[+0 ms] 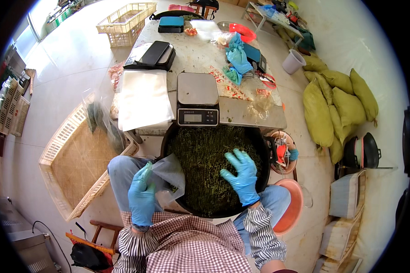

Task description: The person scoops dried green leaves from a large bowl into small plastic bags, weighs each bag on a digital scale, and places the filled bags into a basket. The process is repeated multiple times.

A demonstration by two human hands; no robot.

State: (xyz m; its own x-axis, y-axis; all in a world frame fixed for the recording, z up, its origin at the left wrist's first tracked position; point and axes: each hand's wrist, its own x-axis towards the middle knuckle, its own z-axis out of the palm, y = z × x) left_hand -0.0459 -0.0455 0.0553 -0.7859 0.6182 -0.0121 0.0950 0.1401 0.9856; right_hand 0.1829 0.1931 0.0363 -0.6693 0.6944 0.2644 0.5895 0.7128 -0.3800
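Observation:
Between my knees stands a black tub (263, 159) full of loose, dark green plant bits (202, 159), perhaps dried herb or small peppercorn-like pieces; their kind is too fine to tell. My left hand (141, 198), in a blue glove, pinches the edge of a clear plastic bag (172, 175) at the tub's left side. The bag's mouth leans over the plant bits. My right hand (242, 177), also gloved in blue, lies over the right part of the heap with its fingers spread. Just beyond the tub, a digital scale (197, 88) sits on the table edge with a bare plate.
Flat clear bags (143, 98) lie left of the scale on the table (241, 109). A second scale (150, 57) stands behind them. At left is a cream plastic crate (68, 159); at right are a pink basin (290, 207), a waste bin (284, 152) and full green sacks (341, 100).

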